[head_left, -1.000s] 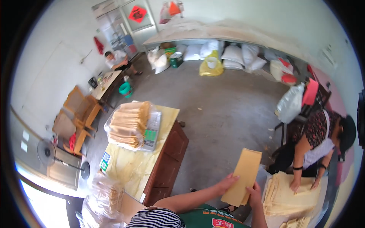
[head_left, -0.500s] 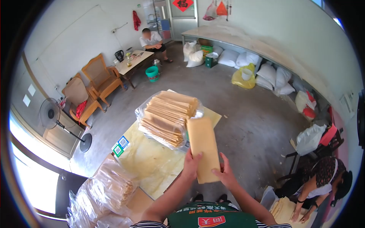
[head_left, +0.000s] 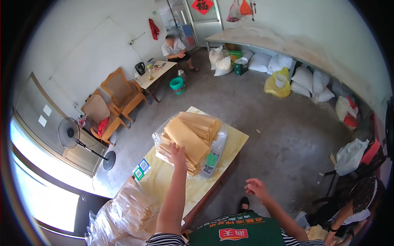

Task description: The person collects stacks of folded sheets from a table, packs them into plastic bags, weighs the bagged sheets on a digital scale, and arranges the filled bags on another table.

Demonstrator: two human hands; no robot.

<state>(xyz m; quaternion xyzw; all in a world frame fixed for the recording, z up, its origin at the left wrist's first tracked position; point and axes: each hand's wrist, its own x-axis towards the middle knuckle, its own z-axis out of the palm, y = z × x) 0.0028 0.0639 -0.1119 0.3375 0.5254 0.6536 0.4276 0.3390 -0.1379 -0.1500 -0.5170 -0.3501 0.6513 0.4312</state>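
A folded tan sheet bundle (head_left: 186, 137), flat and rectangular, lies slantwise on top of a stack of similar folded sheets (head_left: 199, 121). My left hand (head_left: 178, 156) is at its near left edge, with the fingers gripping that edge. Clear plastic (head_left: 158, 135) surrounds the stack, which rests on a digital scale (head_left: 212, 160) with a green-lit panel. My right hand (head_left: 256, 187) hangs over the floor to the right of the table, holding nothing, its fingers loosely bent and apart.
The scale stands on a yellowish table (head_left: 234, 141). Bagged sheets (head_left: 127, 205) lie at the near left, beside QR code cards (head_left: 141, 169). A co-worker (head_left: 361, 205) bends over sheets at the lower right. Another person (head_left: 174, 49) sits by the far table.
The bundle, held between both hands before, has moved left onto the stack with my left hand. My right hand has let go and drawn back right. The view has shifted, showing the scale's panel.
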